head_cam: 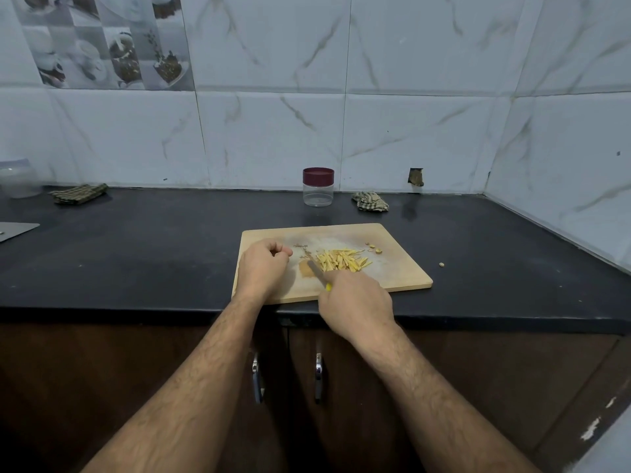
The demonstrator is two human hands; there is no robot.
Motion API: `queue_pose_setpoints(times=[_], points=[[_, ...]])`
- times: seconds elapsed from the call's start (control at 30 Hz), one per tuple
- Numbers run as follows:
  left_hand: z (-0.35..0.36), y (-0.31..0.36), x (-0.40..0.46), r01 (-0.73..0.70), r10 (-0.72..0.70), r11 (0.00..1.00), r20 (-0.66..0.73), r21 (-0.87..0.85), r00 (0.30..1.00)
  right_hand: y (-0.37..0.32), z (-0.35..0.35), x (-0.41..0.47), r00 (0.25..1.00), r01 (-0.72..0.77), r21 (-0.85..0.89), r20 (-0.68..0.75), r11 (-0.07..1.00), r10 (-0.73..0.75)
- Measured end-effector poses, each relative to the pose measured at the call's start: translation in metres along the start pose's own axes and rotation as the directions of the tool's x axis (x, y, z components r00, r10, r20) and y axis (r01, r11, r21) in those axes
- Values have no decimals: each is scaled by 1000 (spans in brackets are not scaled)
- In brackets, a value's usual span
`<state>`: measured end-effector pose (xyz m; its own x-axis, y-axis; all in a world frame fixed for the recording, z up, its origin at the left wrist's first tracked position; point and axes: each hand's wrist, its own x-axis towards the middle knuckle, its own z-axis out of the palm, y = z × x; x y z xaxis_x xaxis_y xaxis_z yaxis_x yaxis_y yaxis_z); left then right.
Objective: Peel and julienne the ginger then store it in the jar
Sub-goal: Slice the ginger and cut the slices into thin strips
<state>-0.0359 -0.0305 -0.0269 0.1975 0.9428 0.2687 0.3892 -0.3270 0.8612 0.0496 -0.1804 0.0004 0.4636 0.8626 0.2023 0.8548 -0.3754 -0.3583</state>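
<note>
Black desk (136,254) under marbled wall tiles (409,114), cutting board (403,268) centre, jar (318,187) at 12 o'clock, left hand (263,268) fingers curled empty, right hand (355,302) fingers gripping knife (317,273) beside ginger strips (341,260).

Right hand (356,303) grips knife (317,273) beside ginger strips (343,259) on cutting board (403,268); left hand (263,268) curled; jar (318,187) behind on worktop (153,250).

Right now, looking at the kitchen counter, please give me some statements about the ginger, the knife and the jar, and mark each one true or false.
1. The ginger strips lie on the cutting board. True.
2. The jar already contains ginger. False: it looks empty, with its maroon lid on.
3. The right hand holds the knife. True.
4. The left hand grips the jar. False: it rests on the board, fingers curled, apart from the jar.
5. The jar stands on the board. False: it stands behind it, by the wall.
</note>
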Motion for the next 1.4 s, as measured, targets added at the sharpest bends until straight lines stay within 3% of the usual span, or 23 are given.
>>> queue_pose_setpoints(times=[0.23, 0.67, 0.87, 1.03, 1.27, 1.4], points=[[1, 2, -2, -9, 9, 999, 5, 46, 1000, 6, -3, -4, 998, -17, 14, 60, 1000, 16], [1, 5, -9, -149, 134, 956, 77, 251, 988, 30, -10, 1, 994, -1, 113, -106, 994, 13], [3, 2, -3, -299, 219, 847, 223, 439, 950, 57, -23, 16, 982, -57, 166, -167, 985, 85], [4, -1, 5, -377, 234, 791, 331, 482, 914, 79, -25, 35, 968, -135, 161, -187, 978, 165], [2, -4, 14, -382, 234, 821, 360, 424, 903, 99, -27, 59, 948, -257, 62, -175, 964, 264], [4, 1, 16, -339, 193, 825, 338, 452, 921, 96, -25, 66, 953, -255, -47, -180, 966, 243]])
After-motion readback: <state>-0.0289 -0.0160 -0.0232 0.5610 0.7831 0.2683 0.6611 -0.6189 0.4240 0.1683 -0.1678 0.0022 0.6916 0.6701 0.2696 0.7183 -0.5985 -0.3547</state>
